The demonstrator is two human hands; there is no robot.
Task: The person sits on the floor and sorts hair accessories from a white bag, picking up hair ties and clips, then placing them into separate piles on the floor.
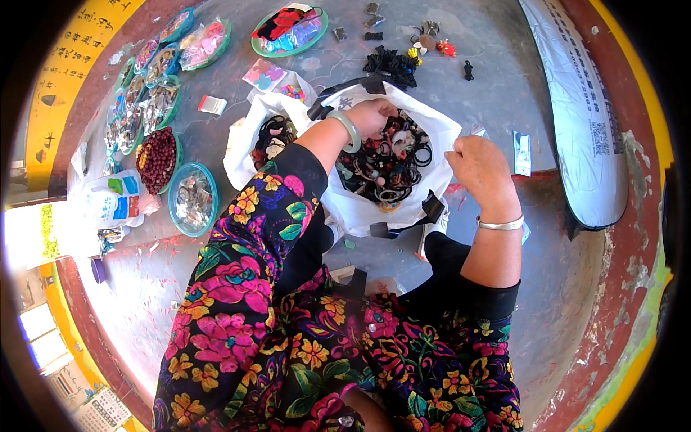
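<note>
We note the white bag (360, 209) of black hair ties (389, 162) lying open on the grey floor (504, 79), just ahead of our knees; it looks light, limp and slippery, best held at its rim. Our left hand (371, 115) dips into the bag, fingers curled among the ties, grip unclear; our right hand (479, 169) pinches the bag's near-right rim. Left of the bag sit round trays (193, 199) of small goods.

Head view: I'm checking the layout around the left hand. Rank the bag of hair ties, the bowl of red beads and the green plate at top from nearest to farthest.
From the left hand:
1. Bag of hair ties, directly under it.
2. Green plate, above-left.
3. Bowl of red beads, far left.
</note>
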